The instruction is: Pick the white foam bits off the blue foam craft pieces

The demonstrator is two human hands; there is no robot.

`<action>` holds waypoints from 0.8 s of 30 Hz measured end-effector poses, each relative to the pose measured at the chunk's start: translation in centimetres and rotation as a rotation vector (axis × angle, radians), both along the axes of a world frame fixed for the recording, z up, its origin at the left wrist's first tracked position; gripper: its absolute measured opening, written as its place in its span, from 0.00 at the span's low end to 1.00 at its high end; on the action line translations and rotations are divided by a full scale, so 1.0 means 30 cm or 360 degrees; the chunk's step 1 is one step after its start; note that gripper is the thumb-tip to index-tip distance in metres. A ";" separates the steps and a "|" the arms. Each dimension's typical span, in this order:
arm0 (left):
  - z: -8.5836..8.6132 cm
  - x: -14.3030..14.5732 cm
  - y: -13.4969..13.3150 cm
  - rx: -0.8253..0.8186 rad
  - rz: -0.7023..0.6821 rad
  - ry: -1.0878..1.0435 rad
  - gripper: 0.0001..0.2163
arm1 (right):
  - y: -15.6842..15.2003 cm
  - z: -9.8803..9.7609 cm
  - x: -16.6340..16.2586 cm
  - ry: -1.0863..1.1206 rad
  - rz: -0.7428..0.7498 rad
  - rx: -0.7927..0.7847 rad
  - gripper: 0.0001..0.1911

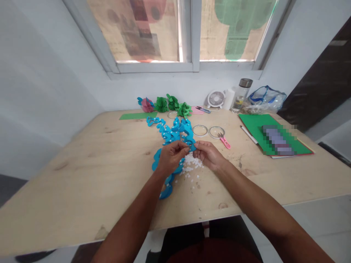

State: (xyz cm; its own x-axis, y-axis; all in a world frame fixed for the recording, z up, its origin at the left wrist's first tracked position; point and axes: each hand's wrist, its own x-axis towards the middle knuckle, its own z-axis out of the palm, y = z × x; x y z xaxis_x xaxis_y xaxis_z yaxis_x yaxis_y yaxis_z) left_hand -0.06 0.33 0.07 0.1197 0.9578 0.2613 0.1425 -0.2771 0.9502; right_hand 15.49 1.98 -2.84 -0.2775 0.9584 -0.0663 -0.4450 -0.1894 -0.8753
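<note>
My right hand pinches the edge of a blue paper cutout with a curvy outline, held up a little above the table. Close by on its left side, my left hand has thumb and fingertips pressed together at the cutout's edge; whatever is between them is too small to make out. More blue paper cutouts, with small white patches, lie in a cluster behind and beneath my hands. Small white paper scraps are scattered on the wood between my wrists.
Tape rolls and pink-handled snips lie right of the cutouts. Green paper flowers, a small fan and a glass bottle line the wall. At right, a blurred item rests on green sheets beside a white pen.
</note>
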 end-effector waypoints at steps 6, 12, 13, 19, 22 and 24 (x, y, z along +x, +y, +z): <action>-0.007 0.009 -0.003 -0.0047 0.0018 -0.0038 0.06 | -0.001 0.001 -0.001 0.0065 -0.0002 -0.0048 0.13; -0.009 0.014 0.002 -0.0192 0.0082 -0.0173 0.07 | -0.004 -0.007 -0.013 -0.0055 -0.0030 0.0066 0.13; -0.009 0.014 0.002 -0.0206 0.0074 -0.0176 0.07 | -0.004 -0.011 -0.015 -0.0102 -0.0036 0.0095 0.13; -0.022 0.014 0.005 -0.0104 0.0161 -0.0089 0.09 | 0.009 -0.032 -0.017 -0.0269 -0.0190 0.0245 0.13; -0.038 0.011 0.007 0.0230 0.0361 0.0211 0.06 | 0.012 -0.032 -0.017 -0.0326 -0.0296 0.0269 0.14; -0.052 0.010 0.009 0.0491 0.0405 0.0438 0.05 | 0.014 -0.033 -0.018 -0.0354 -0.0345 0.0283 0.15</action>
State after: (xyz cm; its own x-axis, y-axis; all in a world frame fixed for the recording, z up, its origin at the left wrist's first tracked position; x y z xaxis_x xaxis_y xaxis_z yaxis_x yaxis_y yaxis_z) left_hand 0.26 0.59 -1.48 -0.0037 0.8484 0.5293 0.4767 -0.4638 0.7468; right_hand 14.96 2.39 -3.82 -0.0638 0.9954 0.0711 -0.2528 0.0528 -0.9661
